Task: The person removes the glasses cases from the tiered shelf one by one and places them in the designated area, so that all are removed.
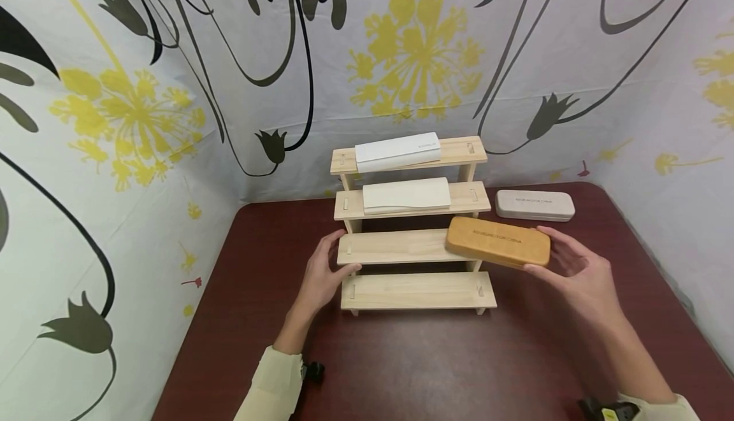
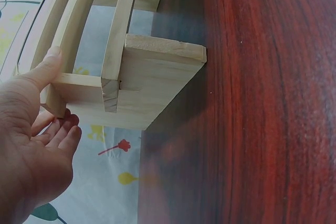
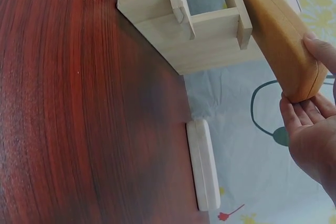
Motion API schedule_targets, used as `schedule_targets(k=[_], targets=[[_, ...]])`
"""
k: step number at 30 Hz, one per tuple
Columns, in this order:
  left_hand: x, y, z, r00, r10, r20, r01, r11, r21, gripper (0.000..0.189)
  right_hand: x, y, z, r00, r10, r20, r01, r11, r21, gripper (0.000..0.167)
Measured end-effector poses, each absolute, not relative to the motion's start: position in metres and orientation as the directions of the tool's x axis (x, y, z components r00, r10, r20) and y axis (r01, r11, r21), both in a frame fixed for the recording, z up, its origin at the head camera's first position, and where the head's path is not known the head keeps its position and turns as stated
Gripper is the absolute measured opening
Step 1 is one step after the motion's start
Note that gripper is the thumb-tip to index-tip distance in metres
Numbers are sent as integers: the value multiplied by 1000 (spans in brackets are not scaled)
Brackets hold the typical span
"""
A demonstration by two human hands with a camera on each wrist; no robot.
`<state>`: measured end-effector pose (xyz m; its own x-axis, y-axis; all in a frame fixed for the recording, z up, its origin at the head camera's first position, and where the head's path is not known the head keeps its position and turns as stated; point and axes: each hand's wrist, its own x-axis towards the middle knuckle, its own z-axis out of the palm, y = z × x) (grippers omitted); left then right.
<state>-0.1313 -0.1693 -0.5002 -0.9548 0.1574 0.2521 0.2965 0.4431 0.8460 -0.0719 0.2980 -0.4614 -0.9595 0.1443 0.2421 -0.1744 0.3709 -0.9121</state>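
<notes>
My right hand [image 1: 585, 274] grips a tan glasses case [image 1: 497, 241] by its right end, thumb on the near side and fingers behind. The case's left end overlaps the right part of the third shelf down in the head view. In the right wrist view the case [image 3: 281, 38] is tilted beside the rack's end. At the left end of that same shelf, my left hand [image 1: 322, 274] holds the edge of the wooden four-step rack [image 1: 395, 247], thumb in front. The left wrist view shows the thumb and fingers around the shelf's end.
A white box [image 1: 398, 151] lies on the top shelf and a cream case [image 1: 406, 196] on the second. An off-white glasses case [image 1: 535, 206] sits on the dark red table [image 1: 424, 363], right of the rack. Patterned cloth [image 1: 321, 90] hangs behind.
</notes>
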Motion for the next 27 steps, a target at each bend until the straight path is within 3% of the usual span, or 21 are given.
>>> schedule_targets(k=[16, 27], targets=[[-130, -169, -498, -959, 155, 237, 282, 440, 853, 84, -69, 303, -465, -964, 160, 211, -132, 401, -907, 76], [-130, -169, -498, -960, 153, 233, 277, 440, 854, 83, -67, 306, -467, -961, 178, 212, -143, 339, -930, 74]])
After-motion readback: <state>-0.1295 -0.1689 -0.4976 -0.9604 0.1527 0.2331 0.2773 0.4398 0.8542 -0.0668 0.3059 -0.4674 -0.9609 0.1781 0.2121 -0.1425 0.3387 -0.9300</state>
